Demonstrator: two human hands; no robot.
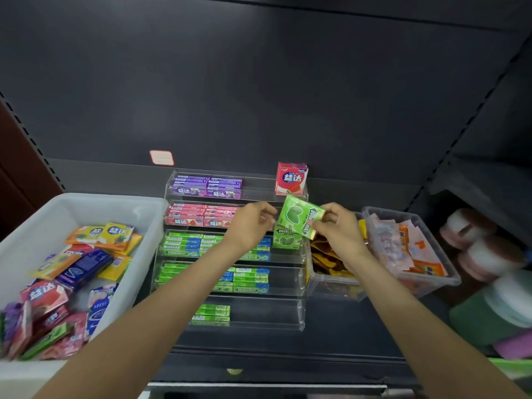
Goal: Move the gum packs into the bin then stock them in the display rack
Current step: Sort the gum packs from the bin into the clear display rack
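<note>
1. Well into stocking: rack (300, 273) tiers mostly filled, right ends and lowest tier sparse
2. Many packs left in bin (149, 226) at 9 o'clock
3. Green pack (298, 216) pinched in right hand (335, 227), tilted above rack's 3 o'clock side, over an upright green pack (285, 240)
4. Left hand (253, 221) curled beside it; holding anything or not, cannot tell
5. Bin's near corner cut off; blurred items at 3 o'clock
</note>
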